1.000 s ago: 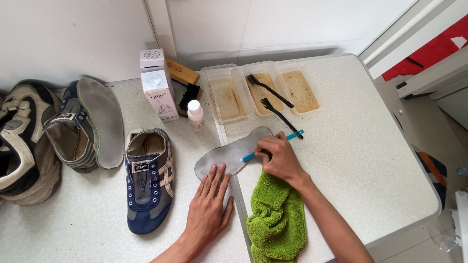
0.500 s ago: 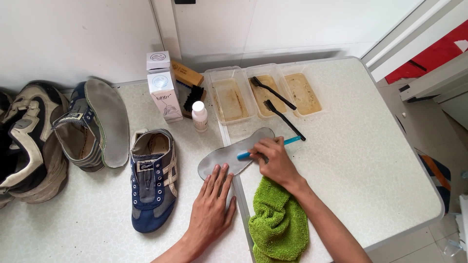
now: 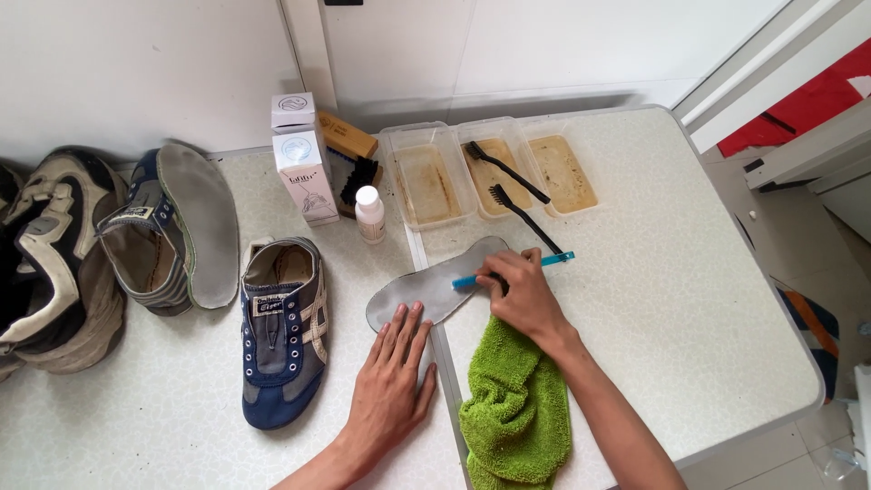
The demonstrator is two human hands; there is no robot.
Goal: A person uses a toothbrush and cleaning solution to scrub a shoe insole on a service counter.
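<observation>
A grey insole (image 3: 434, 283) lies flat on the white speckled table (image 3: 689, 272). My left hand (image 3: 392, 385) rests palm down with spread fingers, its fingertips pressing the insole's near end. My right hand (image 3: 519, 296) grips a blue-handled brush (image 3: 555, 259) laid across the insole's far end. A green towel (image 3: 515, 410) lies under my right forearm. A navy sneaker (image 3: 279, 328) stands just left of my left hand.
Three clear tubs (image 3: 490, 174) of brownish water sit at the back, with two black brushes (image 3: 510, 183) leaning in them. A small white bottle (image 3: 369, 214), two white cartons (image 3: 303, 163) and a wooden brush (image 3: 352, 160) stand nearby. More shoes (image 3: 109, 238) lie at left.
My right hand with the blue brush has slid along the insole. My left hand stays pressed on its near end. The camera view shifted a little.
</observation>
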